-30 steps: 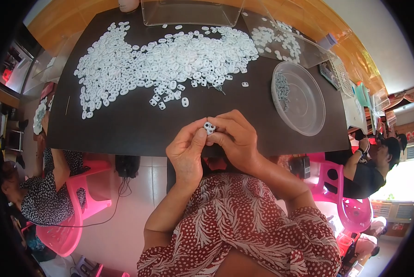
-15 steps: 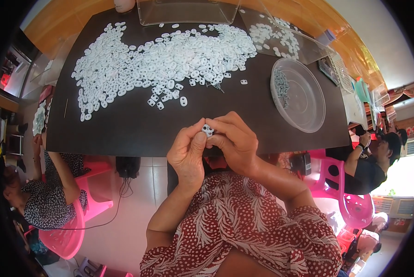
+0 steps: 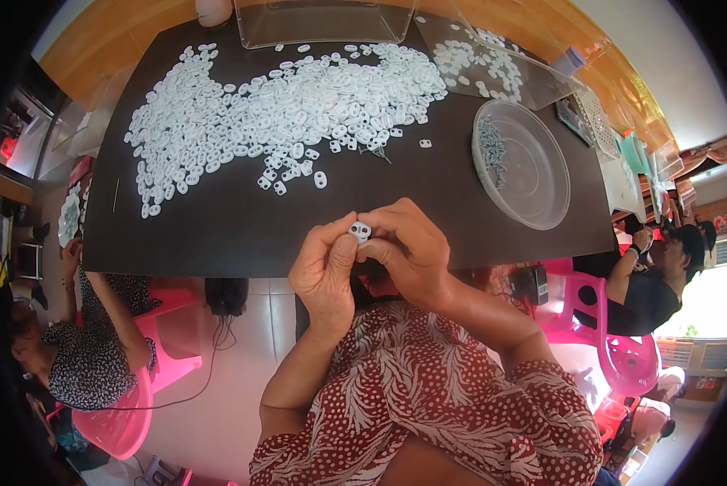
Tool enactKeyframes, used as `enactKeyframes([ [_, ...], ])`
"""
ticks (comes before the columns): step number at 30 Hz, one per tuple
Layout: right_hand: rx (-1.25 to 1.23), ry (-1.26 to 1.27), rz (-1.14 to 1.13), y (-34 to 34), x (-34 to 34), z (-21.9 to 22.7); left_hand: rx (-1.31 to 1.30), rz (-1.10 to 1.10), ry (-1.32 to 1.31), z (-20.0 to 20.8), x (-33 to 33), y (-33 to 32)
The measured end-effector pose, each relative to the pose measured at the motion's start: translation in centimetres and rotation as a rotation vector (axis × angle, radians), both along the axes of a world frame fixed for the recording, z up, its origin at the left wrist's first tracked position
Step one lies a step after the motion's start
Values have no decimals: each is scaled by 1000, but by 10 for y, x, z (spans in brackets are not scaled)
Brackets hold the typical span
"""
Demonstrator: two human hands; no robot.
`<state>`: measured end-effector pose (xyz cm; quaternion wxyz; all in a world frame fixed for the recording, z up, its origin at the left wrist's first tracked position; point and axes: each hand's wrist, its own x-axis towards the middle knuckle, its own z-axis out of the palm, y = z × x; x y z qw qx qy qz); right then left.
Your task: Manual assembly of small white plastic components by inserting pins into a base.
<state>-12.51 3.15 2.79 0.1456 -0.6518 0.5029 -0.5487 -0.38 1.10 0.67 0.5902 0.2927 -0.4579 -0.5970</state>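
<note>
Just above the table's near edge, my left hand (image 3: 325, 271) and my right hand (image 3: 414, 251) meet around a small white plastic piece with dark holes (image 3: 360, 232). Thumbs and forefingers of both hands pinch it from either side; part of it is hidden by the fingertips. Beyond my hands, a wide heap of white oval plastic pieces with two holes (image 3: 282, 109) spreads over the dark table (image 3: 242, 235). Several loose squarish white pieces (image 3: 286, 172) lie at the heap's near side. A few grey screws (image 3: 380, 154) rest beside them.
To the right stands a round clear plastic dish (image 3: 542, 174) holding grey screws (image 3: 491, 150). A clear bin (image 3: 323, 36) sits at the far edge, and more white pieces (image 3: 481, 65) lie behind a clear sheet. People sit at left (image 3: 96, 356) and right (image 3: 647, 283) on pink chairs.
The white piece has been turned between my fingertips, so its holed face looks different. Both hands stay in nearly the same place, and the whole view has shifted slightly.
</note>
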Motion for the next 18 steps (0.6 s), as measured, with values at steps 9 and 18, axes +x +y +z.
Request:
enactKeyframes([
  [9, -56, 57, -23, 2, 3, 0, -22, 43, 2, -3, -2, 5],
  [18, -85, 55, -41, 5, 7, -5, -66, 102, 1, -7, -4, 9],
])
